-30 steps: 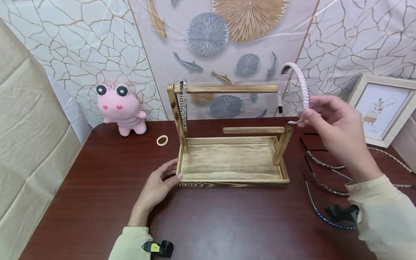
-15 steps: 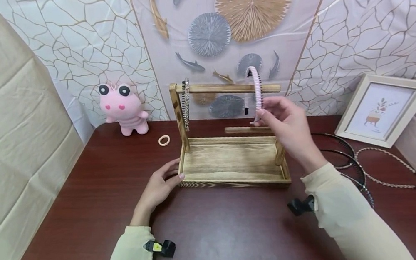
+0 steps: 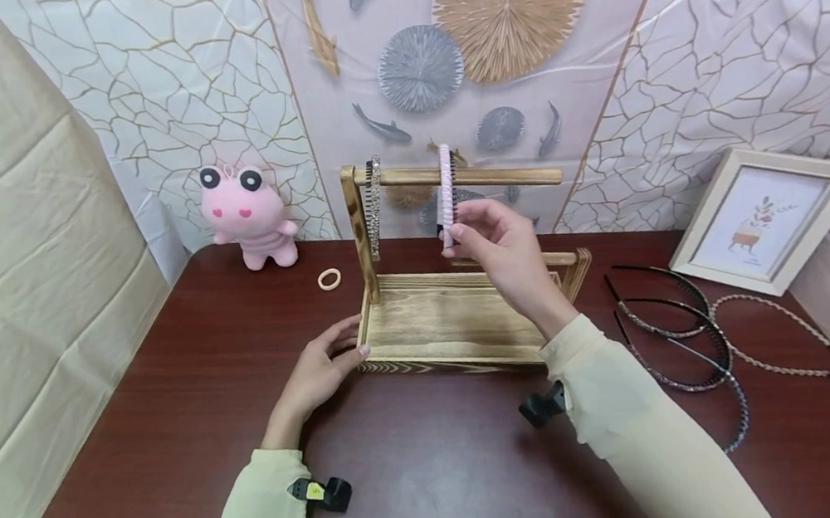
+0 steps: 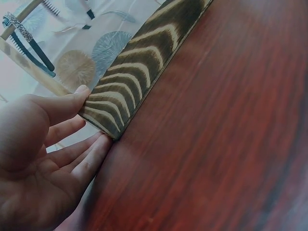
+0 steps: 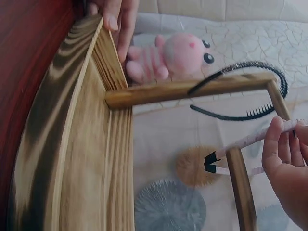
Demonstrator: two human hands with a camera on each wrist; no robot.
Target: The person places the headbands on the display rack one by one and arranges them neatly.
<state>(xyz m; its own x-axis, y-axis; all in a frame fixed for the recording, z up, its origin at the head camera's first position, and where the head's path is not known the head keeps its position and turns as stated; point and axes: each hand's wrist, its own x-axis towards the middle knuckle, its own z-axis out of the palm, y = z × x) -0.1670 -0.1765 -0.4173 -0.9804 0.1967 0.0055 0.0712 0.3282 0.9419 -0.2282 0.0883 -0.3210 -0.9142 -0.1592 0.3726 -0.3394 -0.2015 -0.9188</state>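
A pale pink wrapped headband (image 3: 447,193) with dark comb teeth loops over the upper bar of a wooden headband stand (image 3: 436,324). My right hand (image 3: 508,254) pinches one side of it between thumb and fingers, below the bar; the right wrist view shows its dark tips (image 5: 210,163). At the stand's left front corner my left hand (image 3: 316,368) grips the tray's edge, thumb on the rim and fingers against the outside, as the left wrist view shows. A glittery headband (image 3: 376,208) with black teeth hangs at the bar's left end, beside the upright post (image 3: 357,231).
Several headbands (image 3: 723,338) lie overlapping on the table at the right, before a framed picture (image 3: 771,216). A pink plush toy (image 3: 249,216) stands at the back left. Near it lies a small pale ring (image 3: 329,280). A lower bar (image 3: 558,258) runs from the stand's right side.
My right hand has carried the pink headband leftward, from beyond the upper bar's free right end to around its middle. My left hand keeps its grip on the stand's corner.
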